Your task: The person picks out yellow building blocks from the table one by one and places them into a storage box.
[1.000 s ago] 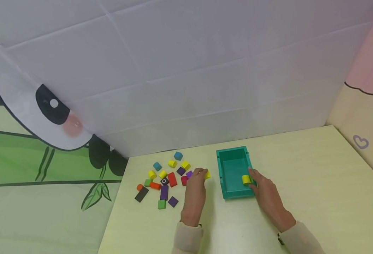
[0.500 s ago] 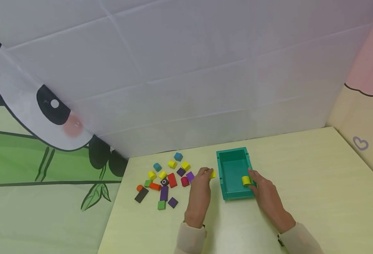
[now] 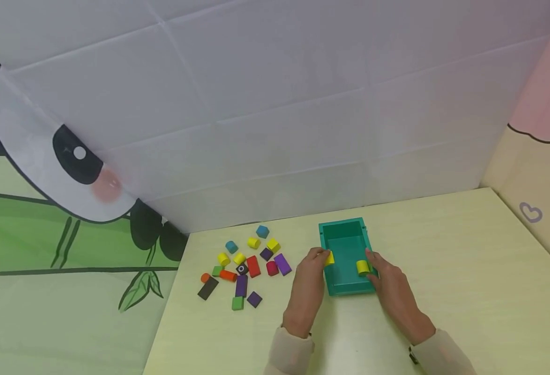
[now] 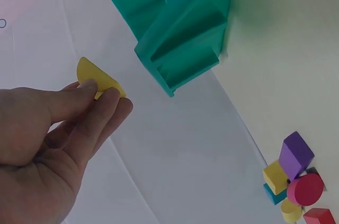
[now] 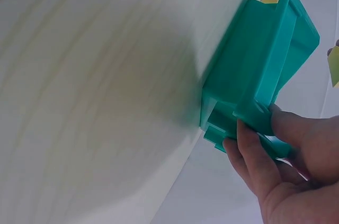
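Note:
My left hand (image 3: 308,286) pinches a small yellow block (image 4: 98,75) between thumb and fingertips. That block shows a flat face and a curved edge in the left wrist view, and in the head view it overlaps the left rim of a teal plastic box (image 3: 345,250). Gripping the box's right wall is my right hand (image 3: 394,289), thumb over the rim and fingers along the outside, as the right wrist view also shows. Inside the box, close to the right thumb, lies a yellow cylinder block (image 3: 362,267).
Left of the box, several loose blocks are scattered on the pale table (image 3: 444,250). A purple block (image 3: 282,264) and a red rounded block (image 3: 272,268) lie closest to my left hand. Behind the table's back edge stands a white fabric wall (image 3: 279,130).
My left hand has moved right with the yellow block, from beside the loose blocks to the box's left rim, uncovering the purple block. The right hand and box stay where they were.

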{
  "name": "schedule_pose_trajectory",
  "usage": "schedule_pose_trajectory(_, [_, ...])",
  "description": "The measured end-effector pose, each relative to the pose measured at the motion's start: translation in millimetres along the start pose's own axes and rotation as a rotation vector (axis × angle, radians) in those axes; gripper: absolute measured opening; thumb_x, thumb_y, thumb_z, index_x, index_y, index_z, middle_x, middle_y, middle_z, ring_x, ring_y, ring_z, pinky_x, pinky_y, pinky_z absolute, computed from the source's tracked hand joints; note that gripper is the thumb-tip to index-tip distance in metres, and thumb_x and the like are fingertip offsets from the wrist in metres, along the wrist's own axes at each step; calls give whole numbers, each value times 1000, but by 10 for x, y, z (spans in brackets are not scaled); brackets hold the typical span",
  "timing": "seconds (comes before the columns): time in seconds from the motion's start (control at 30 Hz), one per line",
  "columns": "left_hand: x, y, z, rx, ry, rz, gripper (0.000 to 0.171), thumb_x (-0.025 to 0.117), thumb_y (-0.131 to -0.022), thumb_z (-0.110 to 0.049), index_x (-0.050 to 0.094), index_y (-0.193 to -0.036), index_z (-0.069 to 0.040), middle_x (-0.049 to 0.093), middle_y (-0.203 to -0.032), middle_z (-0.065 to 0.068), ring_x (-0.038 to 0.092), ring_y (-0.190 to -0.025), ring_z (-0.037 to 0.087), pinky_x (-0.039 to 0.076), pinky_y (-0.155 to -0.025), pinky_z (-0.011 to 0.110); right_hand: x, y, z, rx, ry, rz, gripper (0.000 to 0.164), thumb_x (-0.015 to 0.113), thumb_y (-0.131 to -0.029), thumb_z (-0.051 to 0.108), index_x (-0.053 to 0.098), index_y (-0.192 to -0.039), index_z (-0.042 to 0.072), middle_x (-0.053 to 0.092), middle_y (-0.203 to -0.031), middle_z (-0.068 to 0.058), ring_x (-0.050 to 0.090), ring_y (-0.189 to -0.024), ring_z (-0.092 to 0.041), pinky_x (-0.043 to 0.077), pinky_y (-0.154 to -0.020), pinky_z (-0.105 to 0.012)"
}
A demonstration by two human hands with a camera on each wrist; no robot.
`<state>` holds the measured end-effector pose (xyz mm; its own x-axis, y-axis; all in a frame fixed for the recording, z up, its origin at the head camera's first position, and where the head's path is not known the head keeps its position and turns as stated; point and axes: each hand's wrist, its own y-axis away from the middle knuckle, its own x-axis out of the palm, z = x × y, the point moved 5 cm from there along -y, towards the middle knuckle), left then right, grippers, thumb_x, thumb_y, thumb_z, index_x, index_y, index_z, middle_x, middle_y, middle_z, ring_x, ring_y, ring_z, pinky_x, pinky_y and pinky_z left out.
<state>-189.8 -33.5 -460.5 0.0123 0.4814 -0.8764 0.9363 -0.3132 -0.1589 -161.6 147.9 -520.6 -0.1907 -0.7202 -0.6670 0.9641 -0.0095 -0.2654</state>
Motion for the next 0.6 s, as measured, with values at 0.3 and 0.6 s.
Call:
schedule_pose_trajectory(0.3, [109,-17,-69,43,12,38,40,65,-98,11,70,-136,-2,68,-132,10,69,-123,27,57,-105,36,-5,-10,-6,-22,20,-20,65,80,-87,-9,54,-147,-11,60,-142,-33,64,-124,-50,58,-95,-62])
schedule_pose_trajectory(0.6, [248,-36,-142,89,-43,66,38,63,-100,11,71,-134,-2,68,-133,9,70,-121,24,57,-105,31,-18,-14,3,-17,18,-7,65,79,-87,-9,54,-147,-10,60,-141,-35,63,-124,-51,58,-96,-61])
